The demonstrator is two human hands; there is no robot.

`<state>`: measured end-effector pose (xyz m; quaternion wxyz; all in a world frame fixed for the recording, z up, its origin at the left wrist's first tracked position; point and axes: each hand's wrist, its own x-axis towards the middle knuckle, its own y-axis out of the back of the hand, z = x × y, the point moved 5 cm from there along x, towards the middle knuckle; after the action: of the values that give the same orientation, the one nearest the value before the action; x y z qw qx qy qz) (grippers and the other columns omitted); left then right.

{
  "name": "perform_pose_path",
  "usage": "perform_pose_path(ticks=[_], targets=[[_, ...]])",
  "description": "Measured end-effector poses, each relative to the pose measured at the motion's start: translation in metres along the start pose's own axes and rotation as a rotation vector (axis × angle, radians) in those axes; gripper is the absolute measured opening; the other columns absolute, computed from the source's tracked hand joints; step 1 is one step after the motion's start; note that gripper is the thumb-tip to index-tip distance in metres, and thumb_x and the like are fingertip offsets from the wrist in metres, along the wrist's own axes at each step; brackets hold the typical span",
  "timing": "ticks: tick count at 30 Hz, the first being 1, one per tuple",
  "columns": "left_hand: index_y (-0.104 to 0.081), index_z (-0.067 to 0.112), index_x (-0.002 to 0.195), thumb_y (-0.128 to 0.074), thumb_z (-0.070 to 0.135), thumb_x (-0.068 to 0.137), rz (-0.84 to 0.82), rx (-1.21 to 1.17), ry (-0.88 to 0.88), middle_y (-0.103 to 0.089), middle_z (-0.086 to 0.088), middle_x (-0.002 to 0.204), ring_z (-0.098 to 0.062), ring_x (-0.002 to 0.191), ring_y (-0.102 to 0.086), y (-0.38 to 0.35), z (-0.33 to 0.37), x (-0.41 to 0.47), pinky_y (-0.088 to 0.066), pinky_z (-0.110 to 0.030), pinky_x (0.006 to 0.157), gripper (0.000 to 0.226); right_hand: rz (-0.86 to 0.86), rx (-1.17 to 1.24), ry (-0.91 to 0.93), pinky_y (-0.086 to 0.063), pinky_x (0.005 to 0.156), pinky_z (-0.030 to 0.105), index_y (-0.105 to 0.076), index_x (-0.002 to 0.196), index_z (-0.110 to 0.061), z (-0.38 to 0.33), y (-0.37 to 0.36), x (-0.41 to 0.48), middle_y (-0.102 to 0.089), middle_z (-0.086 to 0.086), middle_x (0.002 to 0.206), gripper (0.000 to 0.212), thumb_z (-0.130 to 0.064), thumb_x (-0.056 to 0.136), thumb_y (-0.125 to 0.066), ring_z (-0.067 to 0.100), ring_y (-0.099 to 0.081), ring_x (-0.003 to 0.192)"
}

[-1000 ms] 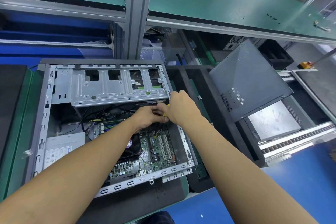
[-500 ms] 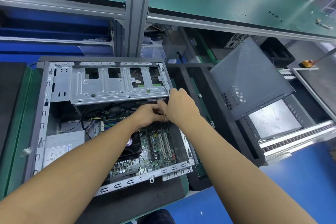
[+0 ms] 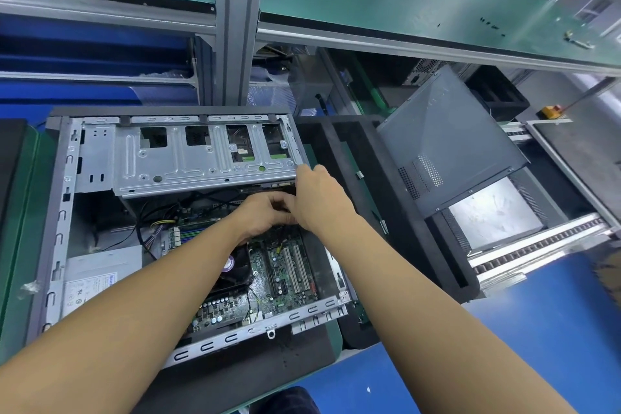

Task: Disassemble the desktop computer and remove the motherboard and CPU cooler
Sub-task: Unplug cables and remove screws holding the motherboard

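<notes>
While the person bends over the open computer case [image 3: 57,212], which lies on its side on the counter [image 3: 20,245], the two hands are together just under the near edge of the drive cage [image 3: 201,161], at the right side of the case. The left hand [image 3: 265,215] has its fingers curled inward. The right hand [image 3: 319,202] touches it from the right. What is between them is hidden, so I cannot tell if they grip a cable, a connector or nothing.

The motherboard [image 3: 285,276] lies flat on the case floor, just on the near side of the hands, with its long axis running from far to near. The CPU cooler [image 3: 235,269] sits on it, near and a little left of the hands, partly under the left forearm, so the left hand is the closer one. I judge that something at the far edge of the board is being freed first, since the board is not yet out.
</notes>
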<state>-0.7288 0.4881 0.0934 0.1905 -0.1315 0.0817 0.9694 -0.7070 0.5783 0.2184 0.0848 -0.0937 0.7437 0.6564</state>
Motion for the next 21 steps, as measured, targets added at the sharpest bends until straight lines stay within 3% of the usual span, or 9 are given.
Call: perform_pose_path(ticks=[4, 7, 10, 13, 15, 18, 21], targets=[[-0.07, 0.037, 0.058, -0.081, -0.001, 0.073, -0.019, -0.023, -0.019, -0.07, 0.026, 0.071, 0.018, 0.069, -0.06, -0.001, 0.005, -0.003, -0.038, 0.004, 0.062, 0.042, 0.009, -0.033, -0.046, -0.039, 0.063, 0.035, -0.049, 0.119, -0.008, 0.004, -0.004, -0.001, -0.059, 0.013, 0.111, 0.029, -0.028, 0.098, -0.057, 0.035, -0.062, 0.095], [-0.073, 0.029, 0.076, -0.079, -0.004, 0.074, -0.019, -0.037, -0.012, -0.07, 0.025, 0.069, 0.017, 0.065, -0.06, -0.003, 0.003, -0.002, -0.04, 0.002, 0.059, 0.034, 0.009, -0.055, -0.02, -0.04, 0.063, 0.034, -0.049, 0.118, -0.01, 0.002, -0.005, -0.003, -0.059, 0.014, 0.112, 0.022, -0.018, 0.098, -0.056, 0.034, -0.062, 0.094], [-0.07, 0.022, 0.086, -0.079, -0.005, 0.073, -0.003, -0.055, 0.023, -0.07, 0.017, 0.075, 0.014, 0.064, -0.06, -0.002, 0.0, -0.001, -0.041, 0.0, 0.059, 0.031, -0.05, -0.039, 0.03, -0.041, 0.069, 0.036, -0.049, 0.119, -0.014, -0.002, -0.008, -0.004, -0.048, 0.013, 0.115, 0.027, -0.012, 0.094, -0.06, 0.034, -0.055, 0.101], [-0.07, 0.026, 0.077, -0.077, 0.002, 0.074, 0.012, 0.014, 0.034, -0.068, 0.02, 0.067, 0.014, 0.059, -0.057, -0.001, -0.001, 0.0, -0.04, -0.001, 0.055, 0.025, -0.005, -0.005, 0.013, -0.039, 0.067, 0.037, -0.044, 0.116, -0.014, -0.001, -0.005, -0.007, -0.039, 0.008, 0.103, 0.032, -0.033, 0.095, -0.06, 0.031, -0.05, 0.09], [-0.072, 0.032, 0.064, -0.077, 0.002, 0.073, 0.008, 0.032, 0.007, -0.067, 0.021, 0.065, 0.013, 0.06, -0.058, -0.001, 0.001, -0.001, -0.039, -0.002, 0.055, 0.032, 0.058, -0.014, -0.035, -0.037, 0.061, 0.036, -0.04, 0.107, -0.012, 0.001, 0.0, -0.008, -0.045, 0.006, 0.094, 0.038, -0.044, 0.096, -0.057, 0.03, -0.049, 0.078], [-0.075, 0.041, 0.069, -0.082, 0.002, 0.071, -0.015, -0.001, -0.022, -0.07, 0.022, 0.071, 0.014, 0.065, -0.06, -0.001, 0.003, -0.002, -0.039, 0.001, 0.058, 0.04, 0.084, -0.085, -0.033, -0.038, 0.057, 0.035, -0.043, 0.108, -0.01, 0.0, 0.001, -0.007, -0.062, 0.011, 0.103, 0.018, -0.018, 0.098, -0.056, 0.033, -0.064, 0.086], [-0.075, 0.042, 0.089, -0.084, 0.015, 0.073, -0.058, 0.014, -0.021, -0.071, 0.029, 0.087, 0.015, 0.082, -0.061, 0.002, 0.003, -0.004, -0.043, -0.004, 0.073, 0.032, 0.054, -0.085, 0.013, -0.039, 0.061, 0.035, -0.045, 0.113, -0.01, -0.004, 0.002, -0.008, -0.055, 0.012, 0.109, 0.027, -0.006, 0.092, -0.062, 0.033, -0.062, 0.093]])
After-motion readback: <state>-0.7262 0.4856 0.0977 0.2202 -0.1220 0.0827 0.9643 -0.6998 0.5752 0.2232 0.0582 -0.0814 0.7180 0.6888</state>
